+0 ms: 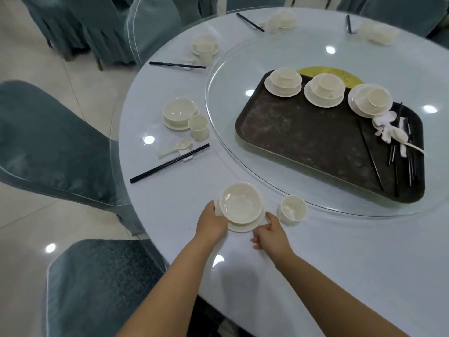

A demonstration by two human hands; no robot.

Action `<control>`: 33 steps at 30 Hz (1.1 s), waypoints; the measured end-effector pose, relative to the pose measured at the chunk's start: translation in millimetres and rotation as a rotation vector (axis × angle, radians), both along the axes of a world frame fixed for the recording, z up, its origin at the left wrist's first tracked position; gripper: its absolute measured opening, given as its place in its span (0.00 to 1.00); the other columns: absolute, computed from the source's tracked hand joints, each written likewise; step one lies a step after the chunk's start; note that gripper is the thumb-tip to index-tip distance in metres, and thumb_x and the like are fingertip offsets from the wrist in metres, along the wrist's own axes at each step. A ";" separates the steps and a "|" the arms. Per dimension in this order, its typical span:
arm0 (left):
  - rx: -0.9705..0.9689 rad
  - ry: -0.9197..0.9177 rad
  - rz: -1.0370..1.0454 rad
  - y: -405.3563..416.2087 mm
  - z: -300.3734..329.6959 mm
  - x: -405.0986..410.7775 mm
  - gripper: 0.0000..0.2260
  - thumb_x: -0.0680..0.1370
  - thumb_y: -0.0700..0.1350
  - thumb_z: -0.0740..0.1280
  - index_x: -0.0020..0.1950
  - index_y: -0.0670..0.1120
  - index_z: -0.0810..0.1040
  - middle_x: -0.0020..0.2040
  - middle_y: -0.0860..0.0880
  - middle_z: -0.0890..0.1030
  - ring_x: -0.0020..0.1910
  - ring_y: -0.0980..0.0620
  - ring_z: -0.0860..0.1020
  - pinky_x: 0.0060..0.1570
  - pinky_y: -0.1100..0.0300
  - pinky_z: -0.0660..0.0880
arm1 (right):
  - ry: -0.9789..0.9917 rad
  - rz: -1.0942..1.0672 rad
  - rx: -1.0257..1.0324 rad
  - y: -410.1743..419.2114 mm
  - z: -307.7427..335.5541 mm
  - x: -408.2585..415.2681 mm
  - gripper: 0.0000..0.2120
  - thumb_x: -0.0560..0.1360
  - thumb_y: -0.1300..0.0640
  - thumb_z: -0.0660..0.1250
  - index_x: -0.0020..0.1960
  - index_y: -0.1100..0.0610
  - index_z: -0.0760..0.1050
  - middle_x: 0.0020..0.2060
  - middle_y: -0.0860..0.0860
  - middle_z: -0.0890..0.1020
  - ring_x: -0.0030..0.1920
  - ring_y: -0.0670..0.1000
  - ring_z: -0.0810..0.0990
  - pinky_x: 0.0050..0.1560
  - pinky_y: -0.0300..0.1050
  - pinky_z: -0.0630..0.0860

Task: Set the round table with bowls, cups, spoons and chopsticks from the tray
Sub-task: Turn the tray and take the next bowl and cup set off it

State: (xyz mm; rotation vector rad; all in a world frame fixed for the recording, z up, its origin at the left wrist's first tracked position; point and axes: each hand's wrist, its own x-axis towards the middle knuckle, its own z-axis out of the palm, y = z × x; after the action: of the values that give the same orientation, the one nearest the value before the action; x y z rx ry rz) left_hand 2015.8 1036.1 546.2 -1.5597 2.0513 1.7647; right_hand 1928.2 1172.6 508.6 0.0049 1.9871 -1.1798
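Note:
A cream bowl [241, 203] sits on a small plate [245, 227] near the table's front edge. My left hand [211, 221] grips the plate's left rim and my right hand [271, 233] holds its right rim. Just to the right stands a cream cup [291, 209] with a spoon in it. The dark tray [303, 137] on the glass turntable [218, 98] carries three stacked bowl-and-cup sets [324, 90], several spoons [388, 130] and black chopsticks [410, 161].
Finished place settings lie around the round table [170, 200]: bowl, cup, spoon and chopsticks at the left [179, 115], others farther back [205, 48]. Blue-covered chairs [97, 283] ring the table closely on the left and near side.

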 end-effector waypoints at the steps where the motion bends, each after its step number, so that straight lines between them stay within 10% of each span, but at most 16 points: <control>1: 0.000 -0.013 -0.005 -1.4 -0.3 -0.4 0.12 0.75 0.36 0.61 0.53 0.51 0.74 0.53 0.53 0.73 0.52 0.50 0.73 0.50 0.58 0.68 | -0.001 -0.002 0.010 3.7 0.0 -1.6 0.30 0.75 0.62 0.63 0.75 0.53 0.59 0.43 0.54 0.80 0.39 0.51 0.82 0.36 0.41 0.80; 5: -0.092 -0.073 0.015 -10.2 1.2 -1.7 0.26 0.77 0.36 0.60 0.76 0.44 0.62 0.72 0.46 0.67 0.69 0.46 0.69 0.67 0.55 0.66 | -0.018 -0.067 0.055 25.5 -5.0 -8.1 0.23 0.75 0.64 0.62 0.69 0.56 0.66 0.45 0.58 0.80 0.38 0.51 0.81 0.37 0.42 0.79; 10: -0.185 0.008 0.099 -12.8 11.8 -16.6 0.22 0.77 0.38 0.60 0.71 0.46 0.67 0.65 0.47 0.73 0.54 0.51 0.72 0.57 0.57 0.70 | 0.138 -0.163 0.211 49.7 -3.3 -30.0 0.14 0.75 0.61 0.60 0.60 0.58 0.68 0.38 0.55 0.81 0.37 0.54 0.82 0.44 0.49 0.78; 33: -0.330 0.174 -0.137 57.7 46.9 -185.7 0.10 0.79 0.41 0.62 0.58 0.50 0.78 0.52 0.54 0.78 0.51 0.54 0.76 0.51 0.61 0.70 | 0.322 -0.247 0.100 122.7 29.2 -173.7 0.06 0.76 0.59 0.59 0.46 0.50 0.72 0.39 0.49 0.80 0.41 0.55 0.83 0.47 0.54 0.80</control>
State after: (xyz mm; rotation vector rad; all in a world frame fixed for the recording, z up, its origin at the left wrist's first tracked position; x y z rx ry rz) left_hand 1830.1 1093.8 593.2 -1.3269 2.5743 1.6310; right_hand 1754.4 1295.3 537.8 0.1222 2.3811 -1.2989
